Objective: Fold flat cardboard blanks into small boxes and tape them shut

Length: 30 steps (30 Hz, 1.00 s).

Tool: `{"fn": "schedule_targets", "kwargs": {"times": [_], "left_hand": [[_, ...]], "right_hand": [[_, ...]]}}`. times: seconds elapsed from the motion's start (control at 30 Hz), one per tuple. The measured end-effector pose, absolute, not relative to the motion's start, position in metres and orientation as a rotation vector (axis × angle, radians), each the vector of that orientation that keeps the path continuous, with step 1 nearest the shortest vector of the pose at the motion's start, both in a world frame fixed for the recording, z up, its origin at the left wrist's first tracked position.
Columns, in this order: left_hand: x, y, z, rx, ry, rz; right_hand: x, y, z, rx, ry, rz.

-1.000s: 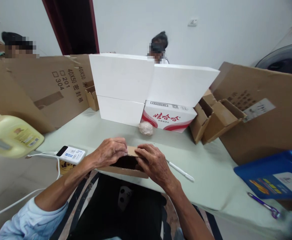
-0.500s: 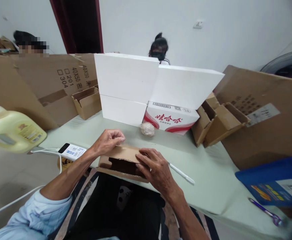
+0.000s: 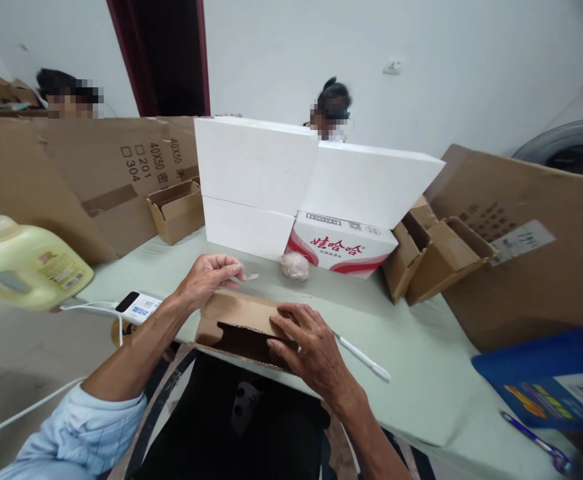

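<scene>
Cardboard box (image 3: 238,310) crosswise, opening bodyward

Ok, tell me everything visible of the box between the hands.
The box is plain brown, seemingly corrugated cardboard, with a curved notch at the opening's left and a dark interior. It sits at the near edge of the table, opening towards the camera. The right hand holds its right end; whether the left hand touches it is unclear.

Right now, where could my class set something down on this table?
Widest bare patch: the table between the white pen and blue jug. A smaller one lies between the yellow jug and left hand. Crowded: the near edge, where the right hand holds the open box, and the back, lined with white boxes.
</scene>
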<state>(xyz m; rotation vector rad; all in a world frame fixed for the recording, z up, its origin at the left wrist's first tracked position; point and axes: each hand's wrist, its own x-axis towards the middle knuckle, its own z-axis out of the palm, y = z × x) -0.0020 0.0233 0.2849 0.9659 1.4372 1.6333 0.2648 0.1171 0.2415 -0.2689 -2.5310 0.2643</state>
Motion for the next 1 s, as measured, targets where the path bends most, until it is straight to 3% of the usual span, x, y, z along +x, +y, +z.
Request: {"fn": "schedule_targets", "kwargs": {"times": [0.6,1.0], "left_hand": [[0.041,0.026,0.291,0.965,1.117,1.633],[0.041,0.038,0.264,1.098,1.156,1.515]], "right_hand": [[0.255,0.127,0.238,-0.323,-2.443,0.342],[0.251,0.134,0.236,-0.375,-2.034,0.876]]}}
